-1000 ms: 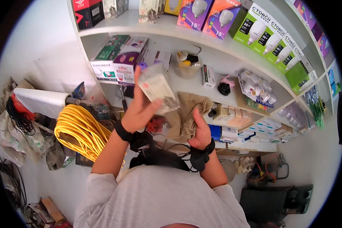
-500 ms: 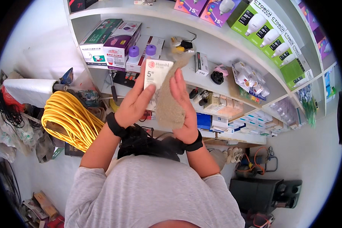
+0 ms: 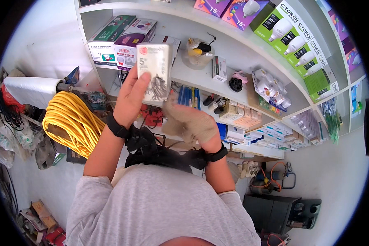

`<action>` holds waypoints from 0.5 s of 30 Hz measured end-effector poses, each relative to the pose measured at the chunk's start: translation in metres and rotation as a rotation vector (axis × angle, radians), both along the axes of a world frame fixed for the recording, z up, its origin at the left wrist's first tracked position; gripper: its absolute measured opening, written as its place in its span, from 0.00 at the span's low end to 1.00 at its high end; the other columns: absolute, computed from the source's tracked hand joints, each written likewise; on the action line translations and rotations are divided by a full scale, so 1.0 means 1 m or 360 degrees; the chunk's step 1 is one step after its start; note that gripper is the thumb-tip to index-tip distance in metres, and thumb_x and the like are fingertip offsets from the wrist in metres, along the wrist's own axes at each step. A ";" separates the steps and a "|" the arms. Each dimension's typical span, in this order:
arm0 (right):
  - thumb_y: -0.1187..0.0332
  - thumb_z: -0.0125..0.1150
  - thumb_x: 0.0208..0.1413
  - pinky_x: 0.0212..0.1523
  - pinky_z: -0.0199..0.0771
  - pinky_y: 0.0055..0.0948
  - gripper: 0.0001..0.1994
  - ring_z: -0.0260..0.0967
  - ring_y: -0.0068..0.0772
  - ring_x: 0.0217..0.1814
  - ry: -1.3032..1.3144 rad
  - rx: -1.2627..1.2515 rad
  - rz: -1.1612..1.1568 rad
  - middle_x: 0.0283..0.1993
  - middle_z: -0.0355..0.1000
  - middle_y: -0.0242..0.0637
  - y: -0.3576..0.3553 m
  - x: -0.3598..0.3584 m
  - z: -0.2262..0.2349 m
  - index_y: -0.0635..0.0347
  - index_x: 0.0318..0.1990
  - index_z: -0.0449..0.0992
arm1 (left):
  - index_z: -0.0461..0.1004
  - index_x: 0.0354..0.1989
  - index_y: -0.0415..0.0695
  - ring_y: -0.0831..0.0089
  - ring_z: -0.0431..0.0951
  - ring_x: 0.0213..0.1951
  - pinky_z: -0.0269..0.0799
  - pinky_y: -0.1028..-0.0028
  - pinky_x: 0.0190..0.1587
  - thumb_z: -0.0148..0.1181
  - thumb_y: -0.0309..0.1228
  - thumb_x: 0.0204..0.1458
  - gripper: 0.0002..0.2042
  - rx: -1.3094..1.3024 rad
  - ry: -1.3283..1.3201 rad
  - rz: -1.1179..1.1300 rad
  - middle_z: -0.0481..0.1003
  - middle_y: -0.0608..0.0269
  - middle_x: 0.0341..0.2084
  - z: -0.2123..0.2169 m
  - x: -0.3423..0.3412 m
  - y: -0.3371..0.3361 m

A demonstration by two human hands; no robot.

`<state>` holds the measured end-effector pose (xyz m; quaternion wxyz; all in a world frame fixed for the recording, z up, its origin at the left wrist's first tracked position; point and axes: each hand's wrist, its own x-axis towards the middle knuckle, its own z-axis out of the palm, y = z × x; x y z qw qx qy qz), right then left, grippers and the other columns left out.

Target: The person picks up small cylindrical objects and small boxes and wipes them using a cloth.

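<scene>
My left hand (image 3: 129,96) holds up a small whitish box (image 3: 155,67), with the thumb across its front and the fingers behind. The box stands nearly upright in front of the shelves and has dark line drawings on its lower part. Lower and to the right, my right hand (image 3: 211,141) is closed on a beige cloth (image 3: 184,123). The cloth is bunched over the fingers and hides most of them; its left end is blurred. Box and cloth are apart.
White shelves hold green bulb boxes (image 3: 293,45), purple boxes (image 3: 244,14), a clear tub (image 3: 188,57) and packed bulbs (image 3: 274,88). A coil of yellow cable (image 3: 71,123) sits at left. A dark grey case (image 3: 270,213) lies at lower right.
My left hand has lifted the box up and left, off the cloth. My right hand has moved down and right; its cloth, earlier flat against the box's side, is now bunched.
</scene>
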<state>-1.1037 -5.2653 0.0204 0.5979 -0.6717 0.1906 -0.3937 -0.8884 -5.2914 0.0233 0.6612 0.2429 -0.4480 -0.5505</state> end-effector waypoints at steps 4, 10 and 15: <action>0.61 0.55 0.55 0.59 0.60 0.35 0.25 0.61 0.37 0.60 -0.0401 0.0521 -0.0377 0.60 0.62 0.43 0.005 -0.008 -0.027 0.67 0.56 0.64 | 0.49 0.63 0.42 0.65 0.70 0.52 0.68 0.67 0.53 0.47 0.33 0.58 0.26 0.0010 0.0083 -0.0128 0.66 0.55 0.52 0.000 0.003 -0.005; 0.53 0.41 0.63 0.61 0.59 0.37 0.26 0.59 0.38 0.62 -0.1110 0.1061 -0.0105 0.61 0.60 0.41 -0.003 -0.007 -0.015 0.65 0.59 0.59 | 0.46 0.63 0.48 0.53 0.68 0.54 0.68 0.53 0.52 0.52 0.34 0.54 0.30 0.0036 0.0152 -0.0370 0.61 0.52 0.56 -0.006 0.005 -0.006; 0.69 0.47 0.60 0.61 0.60 0.40 0.21 0.60 0.39 0.61 -0.0602 -0.0518 -0.0597 0.60 0.61 0.43 -0.005 -0.012 -0.048 0.69 0.58 0.59 | 0.43 0.65 0.47 0.58 0.69 0.54 0.70 0.56 0.52 0.50 0.42 0.57 0.32 0.0082 0.0051 -0.0358 0.61 0.55 0.56 -0.012 0.001 -0.006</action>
